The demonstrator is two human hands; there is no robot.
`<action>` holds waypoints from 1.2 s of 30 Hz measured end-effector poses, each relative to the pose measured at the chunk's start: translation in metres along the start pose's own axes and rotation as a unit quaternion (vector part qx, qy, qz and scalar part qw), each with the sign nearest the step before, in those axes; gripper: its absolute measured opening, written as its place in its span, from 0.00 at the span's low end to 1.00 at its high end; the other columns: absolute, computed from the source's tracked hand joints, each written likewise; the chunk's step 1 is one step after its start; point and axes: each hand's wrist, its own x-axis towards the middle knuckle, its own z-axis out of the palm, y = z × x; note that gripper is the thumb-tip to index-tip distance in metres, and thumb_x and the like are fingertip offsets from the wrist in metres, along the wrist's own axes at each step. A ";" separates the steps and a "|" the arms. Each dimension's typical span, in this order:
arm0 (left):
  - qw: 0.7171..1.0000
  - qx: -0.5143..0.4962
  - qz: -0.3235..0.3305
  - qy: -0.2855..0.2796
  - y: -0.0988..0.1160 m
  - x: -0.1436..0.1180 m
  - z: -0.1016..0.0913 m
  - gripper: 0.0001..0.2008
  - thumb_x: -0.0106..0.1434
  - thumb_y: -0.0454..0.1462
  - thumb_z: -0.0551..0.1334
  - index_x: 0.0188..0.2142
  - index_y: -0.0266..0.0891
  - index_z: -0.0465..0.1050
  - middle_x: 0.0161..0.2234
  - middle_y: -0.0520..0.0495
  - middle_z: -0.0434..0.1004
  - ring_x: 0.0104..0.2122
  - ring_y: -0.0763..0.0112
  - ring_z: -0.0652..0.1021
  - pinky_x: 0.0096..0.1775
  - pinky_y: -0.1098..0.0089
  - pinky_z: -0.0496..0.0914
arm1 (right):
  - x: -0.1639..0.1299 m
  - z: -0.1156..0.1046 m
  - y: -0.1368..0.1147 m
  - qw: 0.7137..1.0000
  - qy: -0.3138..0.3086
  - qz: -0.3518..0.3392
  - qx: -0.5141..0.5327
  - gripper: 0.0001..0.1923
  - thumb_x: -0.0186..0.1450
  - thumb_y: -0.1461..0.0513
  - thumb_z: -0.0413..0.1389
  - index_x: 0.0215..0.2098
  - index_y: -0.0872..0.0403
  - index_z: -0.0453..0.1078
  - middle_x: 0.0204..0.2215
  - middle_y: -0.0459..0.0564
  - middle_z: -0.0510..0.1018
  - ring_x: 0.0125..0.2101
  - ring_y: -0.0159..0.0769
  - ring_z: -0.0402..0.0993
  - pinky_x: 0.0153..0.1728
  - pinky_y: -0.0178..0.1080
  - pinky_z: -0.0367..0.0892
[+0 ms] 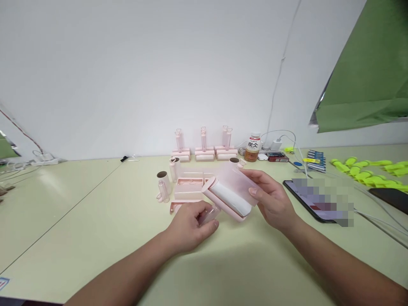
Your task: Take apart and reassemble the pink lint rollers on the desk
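— Two bare forearms reach in from the bottom edge over a pale green table (79, 221). What do the hands hold?

— Left hand (191, 227) is closed around the handle (208, 215) of a pink lint roller (229, 197). Right hand (274, 199) grips its translucent cover (240, 180), just above the table.

— Behind them?

— Loose rolls (164, 182) and pink parts, then three assembled rollers (204, 148) standing by the wall, a bottle (253, 147) beside them. A phone (314, 197) lies to the right.

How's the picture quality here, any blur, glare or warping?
Head view: soft, even light with only a faint shadow under the hands; the phone screen is pixelated out; the table edge and wall bow from wide-angle distortion; the lint roller between left hand and right hand looks slightly soft.
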 end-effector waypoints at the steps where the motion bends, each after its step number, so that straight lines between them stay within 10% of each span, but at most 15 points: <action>1: 1.000 0.000 -0.003 0.001 0.000 0.000 0.000 0.06 0.58 0.39 0.61 0.31 0.38 0.70 0.22 0.57 0.60 0.23 0.77 0.61 0.26 0.74 0.54 | 0.000 0.000 0.000 1.000 0.000 -0.001 -0.002 0.19 0.62 0.56 0.59 0.52 0.47 0.70 0.48 0.51 0.75 0.46 0.44 0.70 0.43 0.42 0.66; 36: 1.000 0.004 -0.010 0.003 -0.004 0.001 0.003 0.09 0.59 0.42 0.60 0.30 0.38 0.69 0.22 0.56 0.60 0.23 0.75 0.62 0.26 0.73 0.54 | -0.008 0.017 0.000 0.988 -0.058 -0.018 -0.141 0.19 0.64 0.54 0.56 0.52 0.50 0.66 0.48 0.52 0.74 0.47 0.45 0.71 0.44 0.42 0.68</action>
